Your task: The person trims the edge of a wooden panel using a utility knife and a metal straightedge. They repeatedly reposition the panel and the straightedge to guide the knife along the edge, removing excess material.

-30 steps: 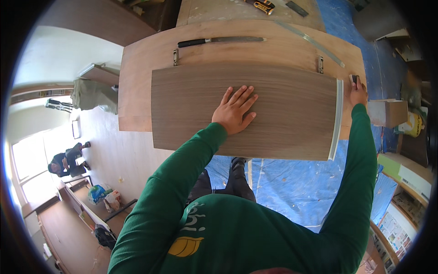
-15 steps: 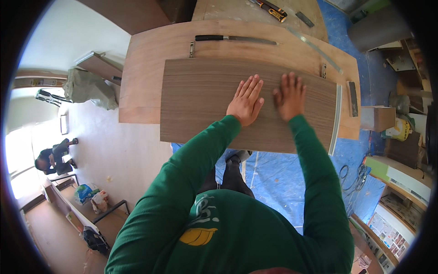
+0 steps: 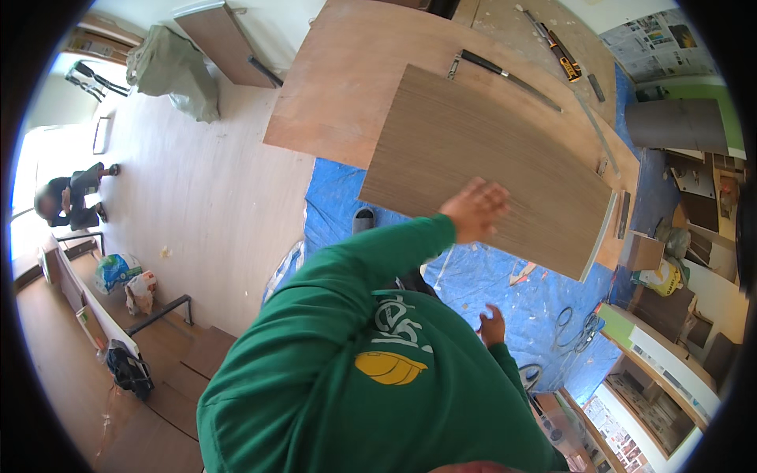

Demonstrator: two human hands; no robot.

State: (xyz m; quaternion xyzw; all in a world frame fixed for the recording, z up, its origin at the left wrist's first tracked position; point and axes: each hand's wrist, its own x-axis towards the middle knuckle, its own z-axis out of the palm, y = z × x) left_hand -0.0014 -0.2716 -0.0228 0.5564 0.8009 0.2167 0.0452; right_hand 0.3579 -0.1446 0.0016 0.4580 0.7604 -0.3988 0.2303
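Note:
My left hand (image 3: 479, 210), slightly blurred, is open on or just over the wood-grain panel (image 3: 473, 134), near its front edge. My right hand (image 3: 491, 325) is below the panel beside my body, fingers apart and slightly bent, with nothing visible in it. A pale strip (image 3: 598, 236) runs along the panel's right end, with a narrow dark block (image 3: 624, 214) beside it. The panel lies on a plywood board (image 3: 323, 94). Behind it are a black-handled flat metal tool (image 3: 512, 79), a thin metal strip (image 3: 596, 130), small hinges (image 3: 602, 165) and a yellow-black tool (image 3: 564, 55).
A blue tarp (image 3: 497, 284) covers the floor under me, with coiled cable (image 3: 579, 331) at right. Another person (image 3: 71, 197) sits at far left. A draped sack (image 3: 173, 71), a leaning board (image 3: 221, 43), bags (image 3: 118, 276) and stair railing (image 3: 177, 307) surround me; shelving (image 3: 654, 402) stands at lower right.
My right hand let go of the dark block, crossed onto the panel, then dropped to my side. My left hand shifted right. The view has turned, so the board now appears slanted.

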